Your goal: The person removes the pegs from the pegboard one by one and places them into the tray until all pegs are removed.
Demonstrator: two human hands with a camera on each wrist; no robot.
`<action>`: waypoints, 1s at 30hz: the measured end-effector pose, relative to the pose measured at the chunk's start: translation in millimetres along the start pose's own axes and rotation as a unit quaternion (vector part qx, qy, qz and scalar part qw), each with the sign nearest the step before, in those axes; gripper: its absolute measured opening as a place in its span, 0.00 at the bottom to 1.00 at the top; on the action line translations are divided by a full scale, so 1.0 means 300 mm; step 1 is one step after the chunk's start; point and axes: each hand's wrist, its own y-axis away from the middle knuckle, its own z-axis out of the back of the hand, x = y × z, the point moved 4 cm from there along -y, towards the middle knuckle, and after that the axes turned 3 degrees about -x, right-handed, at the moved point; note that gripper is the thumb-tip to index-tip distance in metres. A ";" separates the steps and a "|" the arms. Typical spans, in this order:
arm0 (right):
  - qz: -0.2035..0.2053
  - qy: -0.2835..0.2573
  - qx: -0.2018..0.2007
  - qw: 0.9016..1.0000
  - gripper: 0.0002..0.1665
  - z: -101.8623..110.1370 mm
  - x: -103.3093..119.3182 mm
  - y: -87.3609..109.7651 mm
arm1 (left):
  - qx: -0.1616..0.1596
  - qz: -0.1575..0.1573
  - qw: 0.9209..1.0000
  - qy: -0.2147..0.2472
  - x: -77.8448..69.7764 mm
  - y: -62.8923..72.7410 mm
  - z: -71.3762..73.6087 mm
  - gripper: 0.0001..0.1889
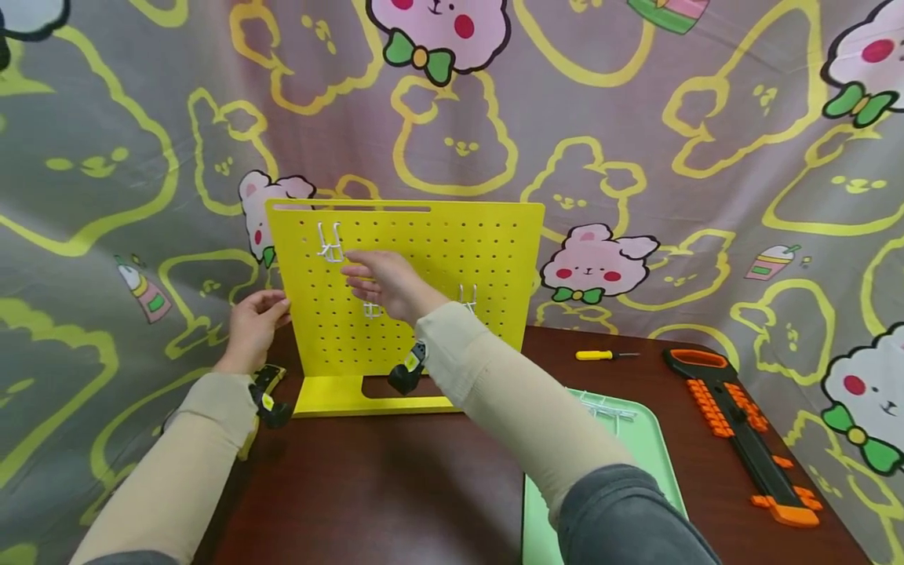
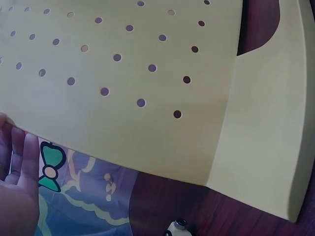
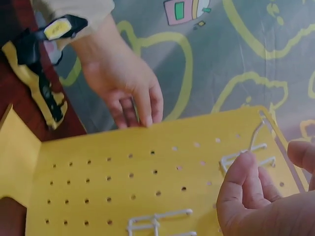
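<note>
A yellow pegboard (image 1: 417, 345) stands upright on its foot, with several white wire hooks on its face. My left hand (image 1: 252, 331) holds the board's left edge, thumb at the front and fingers reaching behind. At the upper left, my right hand (image 1: 387, 284) is beside a double wire hook (image 1: 330, 245). In the right wrist view, a fingertip (image 3: 244, 162) overlaps that hook's end while the thumb stays apart from it. A lower hook (image 1: 372, 310) shows under my right hand, and another hook (image 1: 468, 297) is partly hidden by my forearm.
A light green tray (image 1: 653, 447) with more wire hooks (image 1: 607, 410) lies at the right, partly under my right arm. Beyond it are a yellow screwdriver (image 1: 596, 355) and a long black-and-orange tool (image 1: 749, 439). Patterned cloth (image 1: 600, 173) hangs behind the dark table.
</note>
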 end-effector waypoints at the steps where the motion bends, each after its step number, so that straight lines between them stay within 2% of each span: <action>1: -0.003 -0.004 -0.004 1.000 0.24 -0.003 -0.005 -0.003 | 0.002 0.000 1.000 -0.001 -0.001 0.000 -0.001 0.16; 4: -0.014 -0.032 -0.013 0.999 0.21 -0.014 -0.018 -0.012 | 0.006 -0.003 1.000 -0.001 -0.006 0.000 -0.003 0.16; 13: -0.026 -0.130 0.002 0.991 0.11 -0.092 -0.054 -0.045 | 0.008 0.002 1.000 0.010 -0.013 0.002 0.001 0.18; 19: 0.009 -0.133 -0.031 0.991 0.09 -0.142 -0.047 -0.048 | 0.002 0.002 1.000 0.014 -0.011 0.001 0.009 0.18; 26: 0.012 -0.150 -0.046 0.988 0.09 -0.163 -0.053 -0.049 | 0.011 0.003 1.000 0.023 -0.001 -0.004 -0.005 0.16; 30: 0.020 -0.181 -0.048 0.982 0.12 -0.179 -0.053 -0.052 | 0.007 0.000 1.000 0.024 -0.001 -0.005 0.010 0.15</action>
